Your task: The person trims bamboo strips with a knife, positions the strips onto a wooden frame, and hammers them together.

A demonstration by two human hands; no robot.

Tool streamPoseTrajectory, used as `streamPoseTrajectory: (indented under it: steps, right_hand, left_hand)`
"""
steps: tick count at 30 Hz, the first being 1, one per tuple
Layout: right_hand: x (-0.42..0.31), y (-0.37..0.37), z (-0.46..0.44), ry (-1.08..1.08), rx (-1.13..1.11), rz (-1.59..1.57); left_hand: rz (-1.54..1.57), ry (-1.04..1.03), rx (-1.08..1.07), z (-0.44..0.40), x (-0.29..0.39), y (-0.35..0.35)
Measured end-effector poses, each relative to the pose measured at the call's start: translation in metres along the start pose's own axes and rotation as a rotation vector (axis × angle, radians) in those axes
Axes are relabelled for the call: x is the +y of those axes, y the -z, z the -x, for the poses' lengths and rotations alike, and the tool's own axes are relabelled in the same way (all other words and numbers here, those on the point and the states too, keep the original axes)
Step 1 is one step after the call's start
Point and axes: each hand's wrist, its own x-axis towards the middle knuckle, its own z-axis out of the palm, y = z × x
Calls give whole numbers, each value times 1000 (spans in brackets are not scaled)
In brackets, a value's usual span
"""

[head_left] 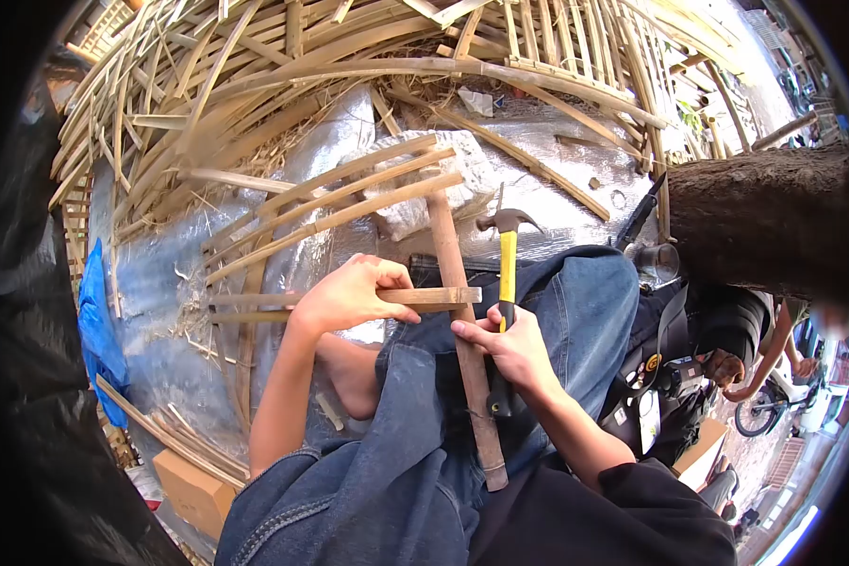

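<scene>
My left hand (354,292) is closed around a bamboo slat (429,295), whose end lies across a round wooden pole (448,250). The pole slants over my lap. In my right hand (505,344) is a hammer (507,269) with a yellow and black handle, its claw head up; the thumb reaches to the pole just below the slat. More slats (349,212) run leftward from the pole's top, above my left hand. Behind the pole's upper end sits a pale stone block (467,189).
Piled bamboo strips (302,80) curve across the back. A thick log (764,217) lies at the right, near a glass (658,262) and a black bag (670,349). A cardboard box (193,491) and blue plastic (96,330) are at left. Another person's arm (769,354) shows far right.
</scene>
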Motion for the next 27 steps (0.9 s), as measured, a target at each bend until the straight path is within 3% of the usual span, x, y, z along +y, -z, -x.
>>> streamPoseTrajectory:
  steps: [2,4,5,8,9,11,19,21,23,25,27]
  right_hand:
    - [-1,-1,2,9,15,-9]
    - [-1,-4,2,-8,28,-14]
    - [0,-4,3,0,34,-19]
    - [5,-3,0,35,38,-62]
    - [4,-2,-1,40,35,-55]
    - [-7,-6,2,13,43,-39]
    - [0,-3,-4,4,26,-11]
    - [-7,-2,-1,-11,20,13]
    - [-4,1,-3,-25,26,28]
    - [8,2,-8,33,36,-3]
    - [4,2,-6,36,64,14]
  left_hand:
    - [-20,0,-16,-1,1,1]
    - [-27,-184,184,3,2,-3]
    - [-34,-193,183,2,8,3]
    - [11,-137,549,-18,20,27]
    - [14,-138,557,-38,13,33]
    - [-393,-321,932,-82,-8,39]
    - [-430,-283,964,-130,-42,31]
    - [-186,-131,931,-132,-35,39]
    - [-151,-129,967,-140,-37,48]
    - [94,35,786,-144,-38,57]
    - [115,72,690,-146,-39,66]
